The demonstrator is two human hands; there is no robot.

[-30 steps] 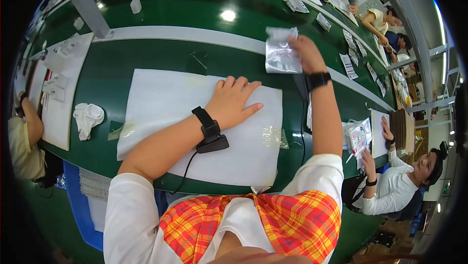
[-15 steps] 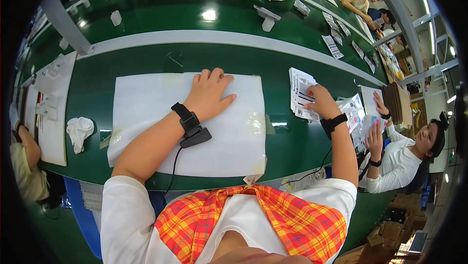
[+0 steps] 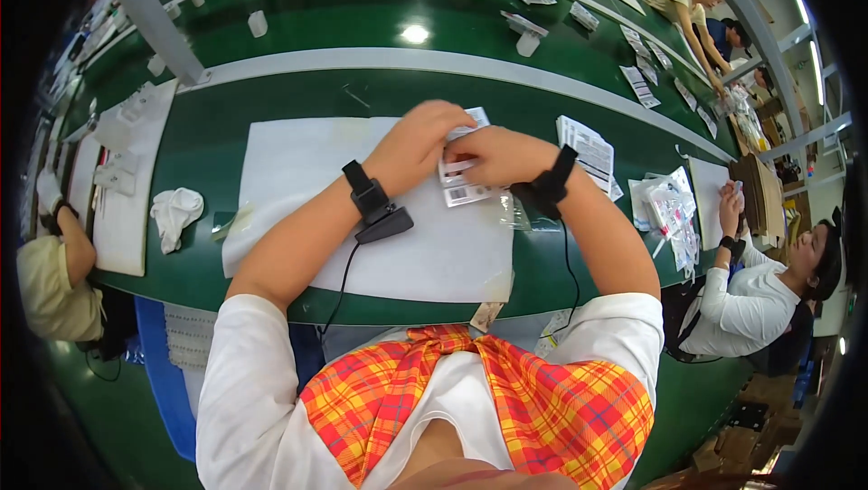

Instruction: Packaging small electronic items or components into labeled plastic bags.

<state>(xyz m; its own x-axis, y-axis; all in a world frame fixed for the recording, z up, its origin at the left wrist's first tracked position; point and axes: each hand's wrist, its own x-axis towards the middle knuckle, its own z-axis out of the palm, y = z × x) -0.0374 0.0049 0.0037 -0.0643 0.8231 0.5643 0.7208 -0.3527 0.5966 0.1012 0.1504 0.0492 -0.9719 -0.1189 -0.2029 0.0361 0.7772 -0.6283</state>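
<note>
My two hands come together over the upper right of a white sheet (image 3: 312, 210) taped to the green table. Between them is a white printed card (image 3: 466, 193) with dark print, partly covered by my fingers. My right hand (image 3: 497, 155) is closed on the card with bent fingers. My left hand (image 3: 420, 142) curls against its upper left side, its fingertips partly hidden. Right of my right hand lies a stack of similar printed cards (image 3: 588, 155). Each of my wrists wears a black strap with a cable.
Clear plastic bags (image 3: 667, 205) with contents lie further right, near a co-worker (image 3: 755, 296) in white. A crumpled white cloth (image 3: 175, 216) lies left of the sheet. A grey rail (image 3: 389, 58) crosses behind, with packets (image 3: 639, 86) beyond it. Another person (image 3: 56, 273) sits at far left.
My right hand has moved left from the card stack, bringing a card over the sheet. My left hand has lifted from lying flat and curled in beside it. The view has shifted slightly.
</note>
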